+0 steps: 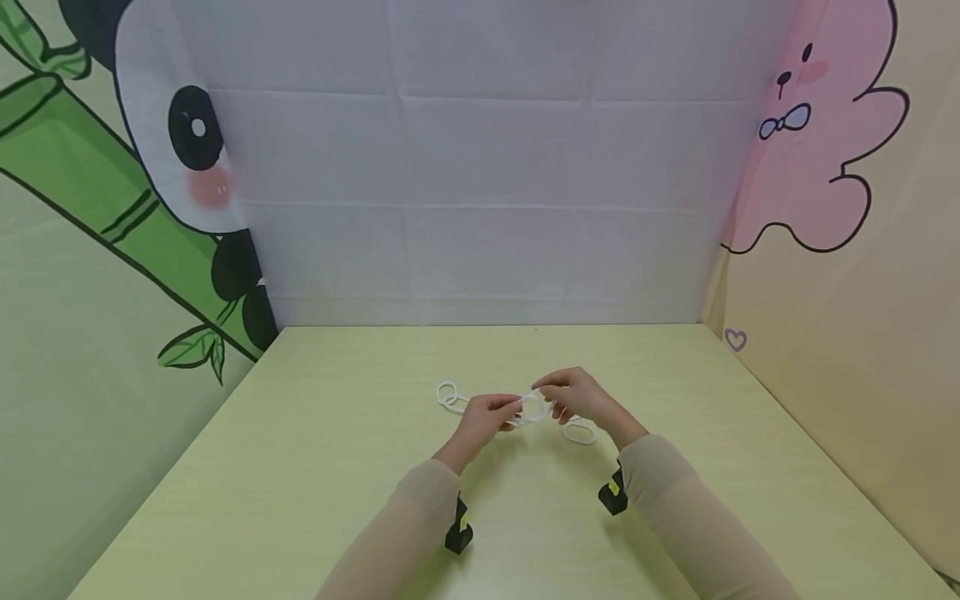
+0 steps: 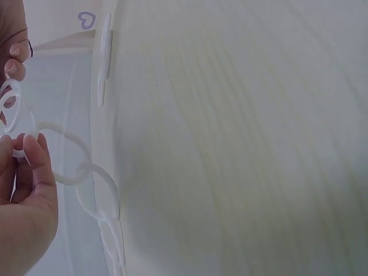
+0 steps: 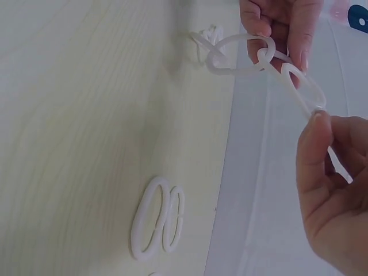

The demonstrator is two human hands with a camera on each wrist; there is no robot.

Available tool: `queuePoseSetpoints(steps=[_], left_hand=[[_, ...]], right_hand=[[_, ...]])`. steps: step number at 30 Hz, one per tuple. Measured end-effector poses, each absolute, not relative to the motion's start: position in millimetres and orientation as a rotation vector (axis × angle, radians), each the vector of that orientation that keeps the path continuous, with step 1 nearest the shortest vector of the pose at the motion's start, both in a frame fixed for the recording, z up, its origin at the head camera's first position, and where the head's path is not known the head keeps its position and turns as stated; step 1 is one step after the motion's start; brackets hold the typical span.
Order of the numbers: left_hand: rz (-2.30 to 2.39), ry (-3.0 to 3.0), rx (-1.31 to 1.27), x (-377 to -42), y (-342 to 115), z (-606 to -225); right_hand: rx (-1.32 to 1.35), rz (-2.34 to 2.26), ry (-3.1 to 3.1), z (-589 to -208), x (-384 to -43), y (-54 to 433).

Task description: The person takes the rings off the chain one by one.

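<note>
My left hand (image 1: 487, 417) pinches a white plastic link at the end of a short chain, seen close up in the right wrist view. The chain's other links (image 2: 106, 178) hang from these fingers, and its far end (image 1: 438, 396) lies on the table to the left. Opposite, my right hand (image 1: 581, 396) holds an oval white link (image 3: 323, 99) between thumb and fingers, close against the left fingertips. Whether this link is hooked into the chain cannot be made out. Beneath the right hand, loose white links (image 3: 137, 230) lie on the table.
The pale wooden table (image 1: 300, 467) reaches back to a white cloth backdrop (image 1: 487, 208). Printed side panels show a panda with bamboo (image 1: 112, 175) and a pink animal (image 1: 817, 167). A small black device (image 1: 459, 533) hangs under each sleeve.
</note>
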State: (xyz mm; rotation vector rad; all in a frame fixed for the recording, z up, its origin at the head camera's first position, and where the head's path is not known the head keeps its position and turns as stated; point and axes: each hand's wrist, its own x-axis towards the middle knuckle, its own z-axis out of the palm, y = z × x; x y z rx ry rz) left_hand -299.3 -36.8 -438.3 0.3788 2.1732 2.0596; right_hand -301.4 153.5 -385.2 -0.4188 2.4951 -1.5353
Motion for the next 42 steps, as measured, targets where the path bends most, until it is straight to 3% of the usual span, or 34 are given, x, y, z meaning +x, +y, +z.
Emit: queuePoseSetpoints(steps=[42], left_hand=[[1.971,2.240,0.402,-298.4,-32.8,-438.3]], right_hand=[[-0.457,-1.550,2.565,-385.6,-299.7,145.3]])
